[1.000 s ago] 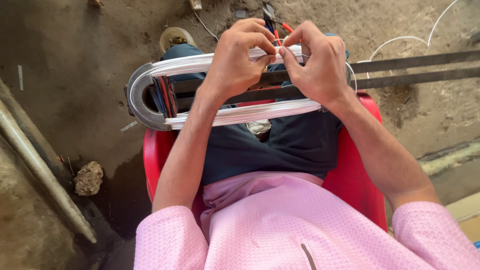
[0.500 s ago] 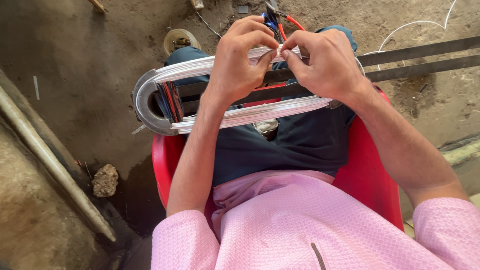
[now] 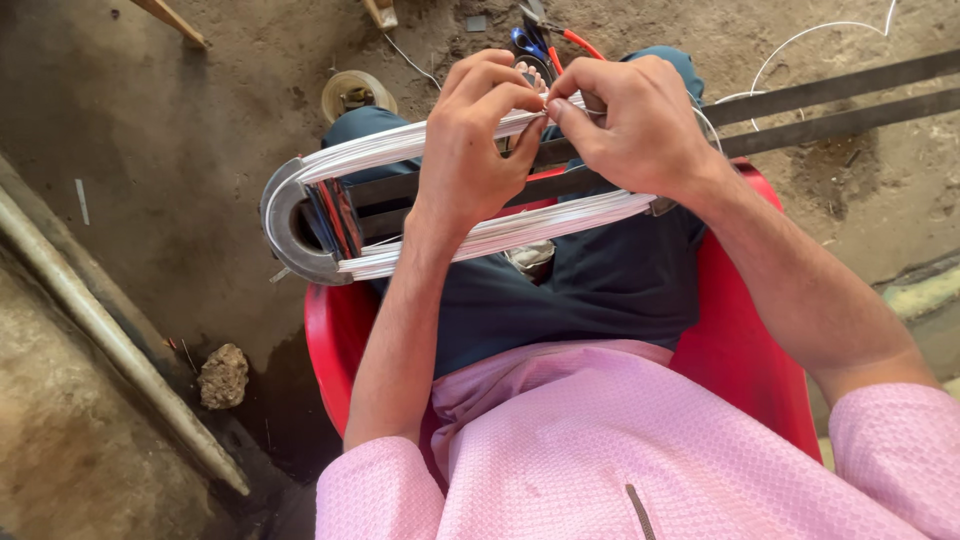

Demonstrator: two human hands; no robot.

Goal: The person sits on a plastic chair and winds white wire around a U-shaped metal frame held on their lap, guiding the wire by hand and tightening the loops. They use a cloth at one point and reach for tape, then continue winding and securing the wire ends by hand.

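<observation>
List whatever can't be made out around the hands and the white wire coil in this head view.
- Pinch point: the left hand and right hand meet on the long oval coil of white wire; their fingers cover what they grip there.
- Coil's right end: hidden behind the right hand and wrist.
- Blue-and-red-handled tools: mostly hidden by the hands, kind unclear.
- Red plastic chair: largely covered by the person's body.
</observation>
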